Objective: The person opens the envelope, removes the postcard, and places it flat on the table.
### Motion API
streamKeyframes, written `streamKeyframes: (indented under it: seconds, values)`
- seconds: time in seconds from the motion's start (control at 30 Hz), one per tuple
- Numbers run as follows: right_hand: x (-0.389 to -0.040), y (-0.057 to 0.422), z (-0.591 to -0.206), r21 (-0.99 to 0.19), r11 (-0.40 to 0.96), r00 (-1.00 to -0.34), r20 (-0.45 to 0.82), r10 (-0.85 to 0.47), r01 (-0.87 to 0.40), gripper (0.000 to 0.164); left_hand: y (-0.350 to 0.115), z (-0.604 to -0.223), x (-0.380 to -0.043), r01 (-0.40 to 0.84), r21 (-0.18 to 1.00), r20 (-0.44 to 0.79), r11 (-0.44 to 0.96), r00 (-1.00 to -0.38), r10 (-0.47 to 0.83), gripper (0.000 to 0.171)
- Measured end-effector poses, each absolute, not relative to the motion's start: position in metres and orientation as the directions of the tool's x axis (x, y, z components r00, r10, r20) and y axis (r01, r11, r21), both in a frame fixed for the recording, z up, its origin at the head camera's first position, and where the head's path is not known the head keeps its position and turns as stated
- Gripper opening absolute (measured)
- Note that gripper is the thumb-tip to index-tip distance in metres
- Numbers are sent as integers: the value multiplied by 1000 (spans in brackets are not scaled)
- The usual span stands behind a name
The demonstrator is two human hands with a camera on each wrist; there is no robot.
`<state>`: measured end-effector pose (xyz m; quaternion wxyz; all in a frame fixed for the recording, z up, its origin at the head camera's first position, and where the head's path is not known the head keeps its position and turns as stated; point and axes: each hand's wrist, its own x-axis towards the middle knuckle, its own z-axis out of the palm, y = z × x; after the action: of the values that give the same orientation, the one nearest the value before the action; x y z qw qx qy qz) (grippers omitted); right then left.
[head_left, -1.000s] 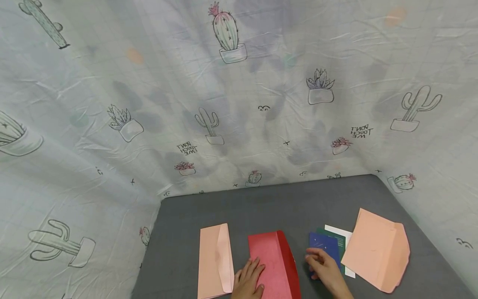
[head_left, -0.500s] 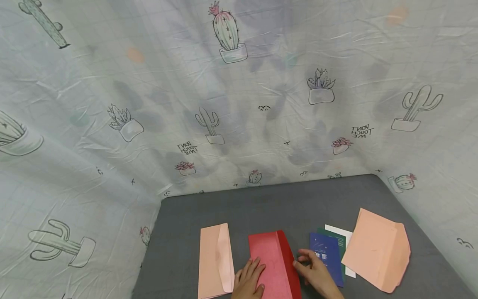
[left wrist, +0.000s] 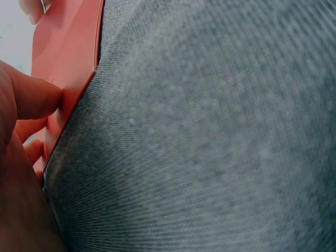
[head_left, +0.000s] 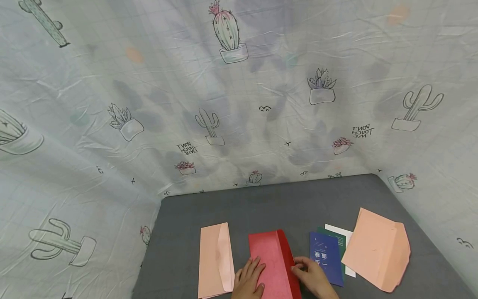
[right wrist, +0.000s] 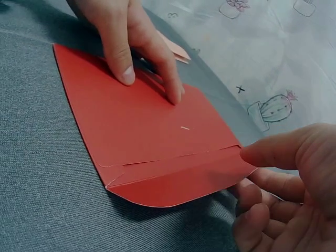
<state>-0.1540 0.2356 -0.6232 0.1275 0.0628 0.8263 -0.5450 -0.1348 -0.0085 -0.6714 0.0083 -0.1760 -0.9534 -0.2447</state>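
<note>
A red envelope (head_left: pixel 270 253) lies on the dark grey table, its flap (right wrist: pixel 173 189) unfolded toward the right. My left hand (head_left: pixel 248 281) rests on the envelope's left part with fingers extended, pressing it down. At the flap's edge, my right hand (head_left: pixel 314 277) pinches the paper; the right wrist view has the thumb (right wrist: pixel 273 152) on top and the other fingers curled underneath. Just right of that hand is a dark blue card (head_left: pixel 328 259) with white print, overlapping a green card (head_left: pixel 342 245) and a white card (head_left: pixel 350 272).
A closed pale pink envelope (head_left: pixel 210 261) lies left of the red one. Toward the right edge, another pale pink envelope (head_left: pixel 373 249) has its flap spread out. Cloth printed with cacti (head_left: pixel 239 104) hangs around the grey table (head_left: pixel 242 207).
My right hand has moved left from the blue card to the red envelope's flap and now pinches its edge, uncovering the card's print. The left hand has stayed in place.
</note>
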Motion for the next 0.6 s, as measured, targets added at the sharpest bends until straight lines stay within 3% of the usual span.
streamKeyframes:
  seconds: [0.3, 0.6]
  values:
    - [-151, 235, -628, -871, 421, -946, -314, -81, 253, 31, -10, -672, -135, 382, 420, 152, 824, -924, 351, 52]
    - [-149, 235, -628, -893, 400, -958, -269, -100, 208, 28, -10, -675, -135, 399, 386, 196, 832, -917, 348, 52]
